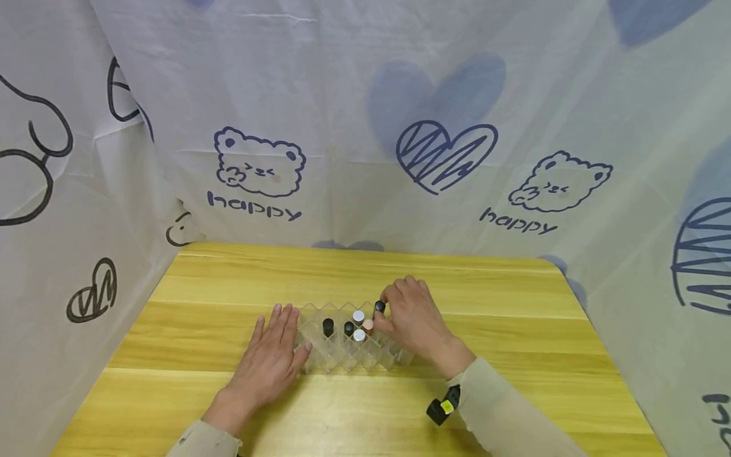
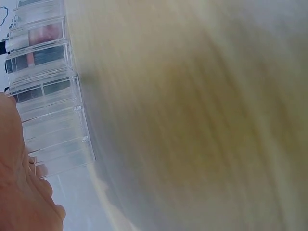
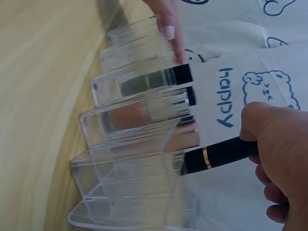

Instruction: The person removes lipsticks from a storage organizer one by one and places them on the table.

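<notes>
A clear plastic lipstick organizer (image 1: pixel 341 363) with diamond-shaped compartments stands on the table. My left hand (image 1: pixel 267 360) rests along its left end, fingers extended, thumb near the front left corner. In my right hand (image 1: pixel 415 319), thumb and fingers pinch a black lipstick tube (image 3: pixel 222 153) with a thin gold ring. The tube tilts at the organizer's right part, its lower end by a compartment opening; I cannot tell whether it is inside. Several capped tubes stand in the middle compartments: a black-capped one (image 1: pixel 328 327), another black one (image 1: pixel 349 329), a white-capped one (image 1: pixel 358 316) and a pinkish one (image 1: pixel 368 325).
The wood-grain table (image 1: pixel 514 368) extends around the organizer. A white cloth (image 1: pixel 348 209) printed with bears and hearts hangs behind and at both sides. A black strap device (image 1: pixel 442 407) with a yellow mark sits on the right wrist.
</notes>
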A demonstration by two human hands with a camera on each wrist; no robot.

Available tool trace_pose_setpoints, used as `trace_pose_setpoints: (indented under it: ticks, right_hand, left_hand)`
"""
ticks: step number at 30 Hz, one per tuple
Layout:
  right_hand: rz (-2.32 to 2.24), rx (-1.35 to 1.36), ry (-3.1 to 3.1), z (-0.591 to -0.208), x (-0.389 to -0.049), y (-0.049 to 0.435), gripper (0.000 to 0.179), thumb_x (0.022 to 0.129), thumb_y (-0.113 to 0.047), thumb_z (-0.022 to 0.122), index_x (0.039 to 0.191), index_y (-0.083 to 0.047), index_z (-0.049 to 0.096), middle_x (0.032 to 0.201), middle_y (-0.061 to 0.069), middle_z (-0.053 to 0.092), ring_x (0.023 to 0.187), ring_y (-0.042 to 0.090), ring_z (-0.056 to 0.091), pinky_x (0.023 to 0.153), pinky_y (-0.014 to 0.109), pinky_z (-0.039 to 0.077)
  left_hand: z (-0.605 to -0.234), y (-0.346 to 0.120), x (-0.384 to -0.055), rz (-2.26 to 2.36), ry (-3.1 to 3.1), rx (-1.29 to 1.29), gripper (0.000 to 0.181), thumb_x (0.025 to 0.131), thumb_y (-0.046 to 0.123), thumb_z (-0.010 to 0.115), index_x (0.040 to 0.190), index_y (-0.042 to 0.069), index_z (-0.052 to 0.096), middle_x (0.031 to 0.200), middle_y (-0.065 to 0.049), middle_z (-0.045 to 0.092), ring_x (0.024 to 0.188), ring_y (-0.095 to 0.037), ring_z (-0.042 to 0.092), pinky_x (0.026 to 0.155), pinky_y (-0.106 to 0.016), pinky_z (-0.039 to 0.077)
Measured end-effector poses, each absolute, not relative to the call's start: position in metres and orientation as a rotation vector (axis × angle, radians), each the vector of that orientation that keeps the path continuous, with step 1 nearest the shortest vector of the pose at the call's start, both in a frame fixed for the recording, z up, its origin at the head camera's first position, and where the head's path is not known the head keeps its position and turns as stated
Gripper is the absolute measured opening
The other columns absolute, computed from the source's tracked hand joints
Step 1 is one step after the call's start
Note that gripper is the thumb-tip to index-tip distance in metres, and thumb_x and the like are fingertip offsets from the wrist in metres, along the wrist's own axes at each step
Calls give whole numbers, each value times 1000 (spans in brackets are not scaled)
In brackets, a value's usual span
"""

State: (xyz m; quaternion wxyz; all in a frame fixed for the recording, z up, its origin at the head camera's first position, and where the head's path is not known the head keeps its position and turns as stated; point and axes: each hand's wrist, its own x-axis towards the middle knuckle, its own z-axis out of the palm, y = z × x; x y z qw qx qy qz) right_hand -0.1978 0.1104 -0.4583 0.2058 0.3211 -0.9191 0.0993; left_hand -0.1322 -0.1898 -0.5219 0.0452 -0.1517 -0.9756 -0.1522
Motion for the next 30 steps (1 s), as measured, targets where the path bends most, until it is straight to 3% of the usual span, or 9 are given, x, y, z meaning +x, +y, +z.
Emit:
trace_pose_setpoints:
  ticks: [18,30]
  right_hand:
    - [373,810,-2543,-425,-179,130,18,89,-25,79,90,-10,68,88,1,64,86,24,55,83,43,45]
    - [383,716,-2563,-418,-160,157,21,86,-23,80,92,-7,69,86,4,63,83,25,53,80,43,43]
  left_hand:
    - [-518,-188,-131,-406,-2991,-455,74,114,45,40,165,-5,23,173,-24,23,163,-40,14,132,-62,9]
    - [-518,-188,-131,-432,-2989,-464,74,114,46,39,165,-5,23,173,-25,21,162,-41,15,131,-63,11]
